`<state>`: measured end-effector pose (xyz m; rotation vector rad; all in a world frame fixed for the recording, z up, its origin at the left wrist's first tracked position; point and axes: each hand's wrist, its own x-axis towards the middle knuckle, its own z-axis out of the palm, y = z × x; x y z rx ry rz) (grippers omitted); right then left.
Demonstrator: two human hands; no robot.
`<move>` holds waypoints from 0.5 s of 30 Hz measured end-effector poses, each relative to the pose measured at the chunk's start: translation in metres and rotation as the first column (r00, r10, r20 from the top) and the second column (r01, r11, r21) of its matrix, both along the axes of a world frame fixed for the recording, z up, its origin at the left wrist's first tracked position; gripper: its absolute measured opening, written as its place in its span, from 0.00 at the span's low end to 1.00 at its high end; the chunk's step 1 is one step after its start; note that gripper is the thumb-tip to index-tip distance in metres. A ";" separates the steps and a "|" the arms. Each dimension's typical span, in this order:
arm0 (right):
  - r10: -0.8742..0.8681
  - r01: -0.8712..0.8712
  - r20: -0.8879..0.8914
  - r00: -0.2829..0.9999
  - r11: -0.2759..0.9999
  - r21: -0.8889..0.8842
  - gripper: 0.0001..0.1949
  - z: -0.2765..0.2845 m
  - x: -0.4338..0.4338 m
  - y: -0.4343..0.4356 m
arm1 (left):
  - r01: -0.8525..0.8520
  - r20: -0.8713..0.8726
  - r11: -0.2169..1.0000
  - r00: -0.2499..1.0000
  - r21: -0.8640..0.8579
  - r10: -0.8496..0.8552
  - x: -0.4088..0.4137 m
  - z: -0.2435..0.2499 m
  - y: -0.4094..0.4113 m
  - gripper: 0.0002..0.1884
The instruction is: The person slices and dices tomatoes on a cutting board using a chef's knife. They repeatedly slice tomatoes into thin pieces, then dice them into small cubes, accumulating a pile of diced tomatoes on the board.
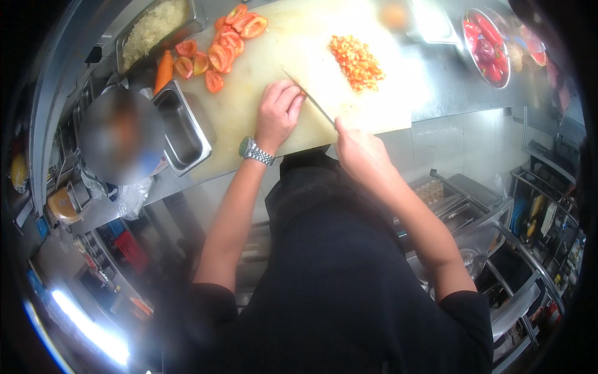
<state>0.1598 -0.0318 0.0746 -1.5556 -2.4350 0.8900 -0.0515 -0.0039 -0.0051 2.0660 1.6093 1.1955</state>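
My right hand (362, 149) grips the handle of a kitchen knife (317, 106), whose blade slants up and left over a pale cutting board (261, 112). At the blade's edge, my left hand (279, 112), with a metal-band watch on its wrist, has bent fingers on a small red-orange piece (302, 93), probably tomato; most of it is hidden. Diced red-orange pieces (357, 63) form a pile to the right on the board. Hollowed tomato wedges (222, 53) lie in a loose group at the board's upper left.
An empty steel pan (205, 152) rests on the board's left edge, beside a carrot (164, 71). Behind it stands a steel tray of pale shreds (154, 28). A steel bowl of red peppers (507, 79) is at the far right. A blurred round patch covers part of the left side.
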 end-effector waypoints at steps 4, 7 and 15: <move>-0.001 0.005 -0.049 0.999 0.997 0.080 0.05 -0.031 -0.020 0.021 | 0.001 0.040 1.000 0.999 0.008 -0.001 0.001 0.007 0.002 0.10; 0.017 0.016 -0.156 0.988 0.978 0.206 0.05 -0.017 -0.013 0.011 | -0.026 0.024 1.000 0.999 0.017 0.026 0.002 0.011 -0.001 0.11; 0.011 0.024 -0.141 0.990 0.970 0.244 0.07 -0.047 -0.024 0.014 | 0.056 -0.004 0.998 0.998 0.032 -0.056 -0.005 0.000 0.002 0.11</move>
